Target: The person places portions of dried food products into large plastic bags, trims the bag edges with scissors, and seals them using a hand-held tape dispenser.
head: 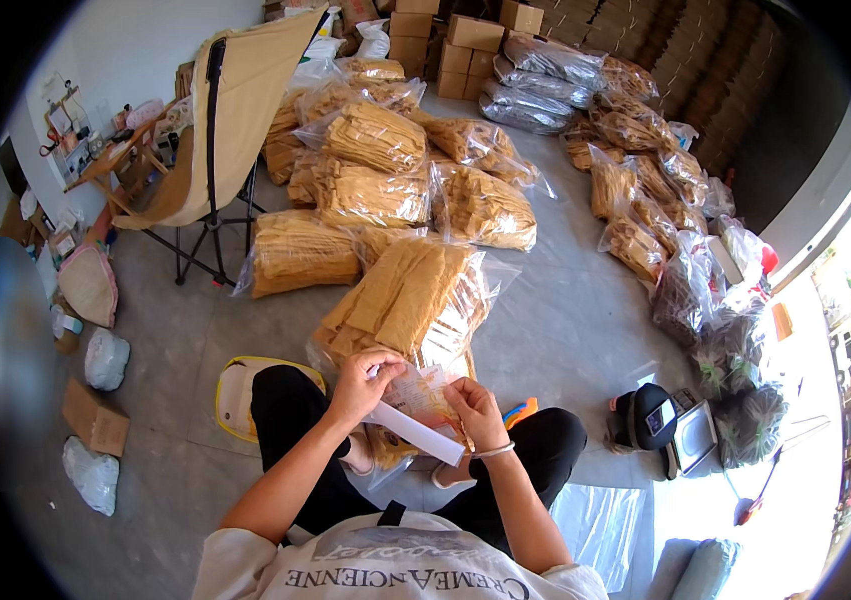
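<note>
My left hand (367, 386) pinches one end of a white paper strip (421, 436) near the left side of a printed sheet. At the sheet's right edge, the thumb and fingers of my right hand (476, 411) are closed on it. The printed sheet (419, 394) has orange and pink patterns and bears writing. Just beyond my hands stands a clear plastic bag filled with folded tan sheets (403, 300), their exact material unclear. Between my feet lies a yellowish package (389, 448), partly hidden by the paper strip. A bracelet circles my right wrist.
More clear bags of tan sheets (376, 191) are piled ahead. A folding chair (245, 112) stands at the left. A yellow-rimmed item (234, 397) lies beside my left knee. To the right are a black cap (654, 416), a scale (694, 436) and flat clear plastic bags (598, 529).
</note>
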`<state>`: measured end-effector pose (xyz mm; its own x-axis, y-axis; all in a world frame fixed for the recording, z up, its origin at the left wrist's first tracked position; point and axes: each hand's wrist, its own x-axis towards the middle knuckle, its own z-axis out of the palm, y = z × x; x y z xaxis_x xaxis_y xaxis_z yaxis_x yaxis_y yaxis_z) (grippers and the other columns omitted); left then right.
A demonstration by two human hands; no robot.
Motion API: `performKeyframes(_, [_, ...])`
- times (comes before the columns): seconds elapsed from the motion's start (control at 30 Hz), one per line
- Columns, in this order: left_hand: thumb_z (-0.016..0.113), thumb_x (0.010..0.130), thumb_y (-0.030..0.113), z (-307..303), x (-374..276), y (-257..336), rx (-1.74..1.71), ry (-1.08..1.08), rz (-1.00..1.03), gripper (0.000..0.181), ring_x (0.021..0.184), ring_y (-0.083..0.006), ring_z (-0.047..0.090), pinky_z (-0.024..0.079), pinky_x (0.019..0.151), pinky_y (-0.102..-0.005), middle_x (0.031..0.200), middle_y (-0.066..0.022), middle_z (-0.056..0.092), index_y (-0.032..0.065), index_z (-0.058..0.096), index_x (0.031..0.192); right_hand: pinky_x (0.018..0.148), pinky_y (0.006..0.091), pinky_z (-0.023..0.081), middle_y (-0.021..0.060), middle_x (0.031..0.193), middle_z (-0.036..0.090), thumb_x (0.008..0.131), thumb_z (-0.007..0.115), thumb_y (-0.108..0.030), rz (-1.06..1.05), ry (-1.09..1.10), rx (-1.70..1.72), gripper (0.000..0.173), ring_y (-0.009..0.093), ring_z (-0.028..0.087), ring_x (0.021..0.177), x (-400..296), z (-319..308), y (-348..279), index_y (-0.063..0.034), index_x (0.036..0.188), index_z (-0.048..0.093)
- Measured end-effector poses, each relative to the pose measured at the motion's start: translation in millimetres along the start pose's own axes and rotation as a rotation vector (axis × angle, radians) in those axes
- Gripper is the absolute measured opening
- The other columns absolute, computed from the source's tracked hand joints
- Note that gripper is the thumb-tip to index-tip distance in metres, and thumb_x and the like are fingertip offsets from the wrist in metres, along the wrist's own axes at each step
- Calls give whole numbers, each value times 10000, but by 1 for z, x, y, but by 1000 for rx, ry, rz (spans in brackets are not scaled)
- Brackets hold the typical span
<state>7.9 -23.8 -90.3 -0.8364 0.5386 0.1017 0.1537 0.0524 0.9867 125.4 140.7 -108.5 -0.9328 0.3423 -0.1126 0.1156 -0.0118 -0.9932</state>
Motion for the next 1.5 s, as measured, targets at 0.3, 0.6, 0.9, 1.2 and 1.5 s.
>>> performKeyframes(0.3, [659,724,-21,2,-11,13,351,-130,280,110,680,-255,611,459,631,-295,742,-134,615,-38,635,830,530,342,459,143,687,590,829,572,-14,-535,80,-470,121,278,576,549,-11,19,-31,20,932,625])
performKeyframes(0.6, [668,838,111,11,-22,18,110,-122,11,142,485,-52,476,371,442,-218,652,-18,600,-22,622,819,592,368,476,115,756,543,779,613,-36,-676,151,-887,130,284,578,708,-19,27,-37,-4,903,629])
performKeyframes(0.9, [629,852,78,4,-27,16,-274,-131,-328,90,471,-54,485,375,420,-198,677,-25,616,-5,634,817,564,348,472,111,750,599,783,636,-76,-599,127,-638,131,278,607,641,-19,33,-48,-8,889,673])
performKeyframes(1.2, [614,824,59,14,-36,-4,-87,-154,-201,113,456,-70,528,415,421,-228,652,-38,635,-41,653,790,556,335,473,121,702,618,782,647,-126,-420,47,-674,118,256,616,584,-15,27,-35,-35,834,699])
performKeyframes(1.5, [592,847,38,18,-37,-6,-70,-106,-128,128,529,-107,611,471,481,-230,651,-65,638,-77,642,826,597,384,474,109,702,561,739,621,-88,-578,174,-895,62,288,585,676,-14,40,-33,-28,725,618])
